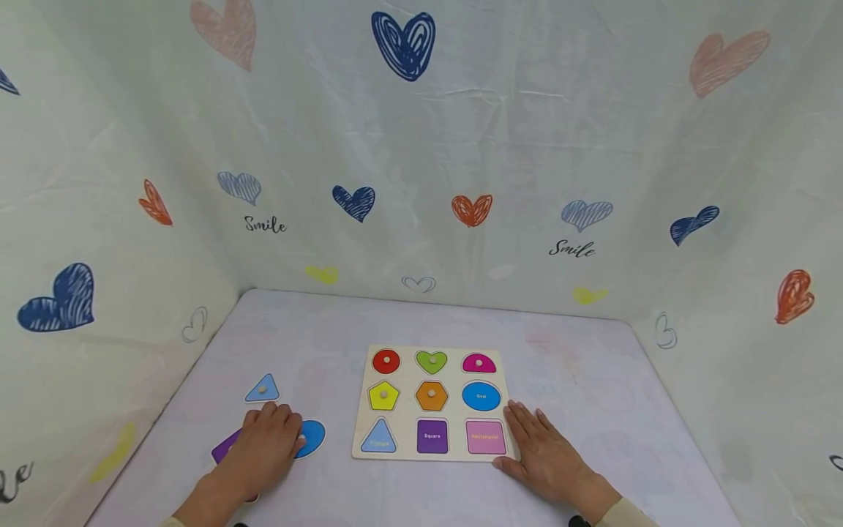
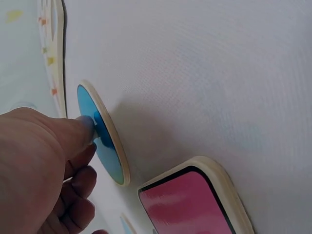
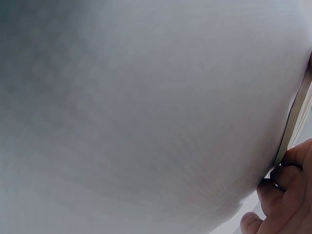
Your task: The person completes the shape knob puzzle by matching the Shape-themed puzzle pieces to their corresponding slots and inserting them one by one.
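My left hand [image 1: 263, 446] pinches the knob of a blue oval puzzle piece [image 2: 108, 146] between thumb and fingers. A shadow falls on the table beside the oval. Close to it lies a pink rectangle piece [image 2: 187, 207], mostly hidden under the hand in the head view. A purple square piece [image 1: 225, 445] shows partly behind that hand, and a light blue triangle piece [image 1: 270, 384] lies just beyond the fingers. My right hand [image 1: 549, 457] rests with extended fingers along the right edge of the wooden shape puzzle board [image 1: 406, 417].
On the board sit knobbed pieces: a red circle [image 1: 382, 367], green heart [image 1: 424, 357], magenta semicircle [image 1: 470, 366], yellow pentagon [image 1: 377, 400] and orange hexagon [image 1: 437, 402]. The labelled oval, triangle, square and rectangle places show no knobs. A heart-printed curtain [image 1: 421, 132] surrounds the table [image 1: 579, 373].
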{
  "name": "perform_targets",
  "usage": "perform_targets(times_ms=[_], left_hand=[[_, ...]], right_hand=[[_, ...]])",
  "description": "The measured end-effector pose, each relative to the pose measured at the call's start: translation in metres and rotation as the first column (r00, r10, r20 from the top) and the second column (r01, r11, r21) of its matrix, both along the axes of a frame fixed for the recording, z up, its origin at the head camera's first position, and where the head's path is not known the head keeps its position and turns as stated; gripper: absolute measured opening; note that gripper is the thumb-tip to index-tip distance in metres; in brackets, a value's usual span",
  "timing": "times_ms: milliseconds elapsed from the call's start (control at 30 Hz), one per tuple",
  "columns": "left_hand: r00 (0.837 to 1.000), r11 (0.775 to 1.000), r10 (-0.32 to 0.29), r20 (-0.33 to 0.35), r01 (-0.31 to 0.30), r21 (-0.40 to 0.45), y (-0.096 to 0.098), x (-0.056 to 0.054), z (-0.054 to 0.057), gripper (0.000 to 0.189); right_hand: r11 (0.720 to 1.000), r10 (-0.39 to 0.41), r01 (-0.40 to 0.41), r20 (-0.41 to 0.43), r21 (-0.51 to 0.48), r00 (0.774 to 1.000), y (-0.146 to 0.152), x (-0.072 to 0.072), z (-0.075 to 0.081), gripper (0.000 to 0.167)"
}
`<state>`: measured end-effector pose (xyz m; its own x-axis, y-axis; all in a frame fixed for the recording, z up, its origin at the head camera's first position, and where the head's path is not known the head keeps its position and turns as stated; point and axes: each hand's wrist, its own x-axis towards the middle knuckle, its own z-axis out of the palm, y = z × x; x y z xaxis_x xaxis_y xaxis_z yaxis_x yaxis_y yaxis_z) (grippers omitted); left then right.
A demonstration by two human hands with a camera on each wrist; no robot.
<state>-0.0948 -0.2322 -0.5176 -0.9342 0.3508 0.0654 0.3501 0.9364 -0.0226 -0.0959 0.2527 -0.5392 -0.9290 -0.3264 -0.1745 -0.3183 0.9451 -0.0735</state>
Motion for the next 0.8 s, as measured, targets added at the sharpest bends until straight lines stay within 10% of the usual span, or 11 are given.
perform_targets(times_ms=[800], left_hand=[[0.993, 0.999, 0.013, -0.115, -0.007, 0.05, -0.0008, -0.0054, -0.0037, 0.027]], right_hand=[[1.0, -0.016, 0.015, 0.013, 0.009, 1.0, -0.0018, -0.0002, -0.0005, 0.1]])
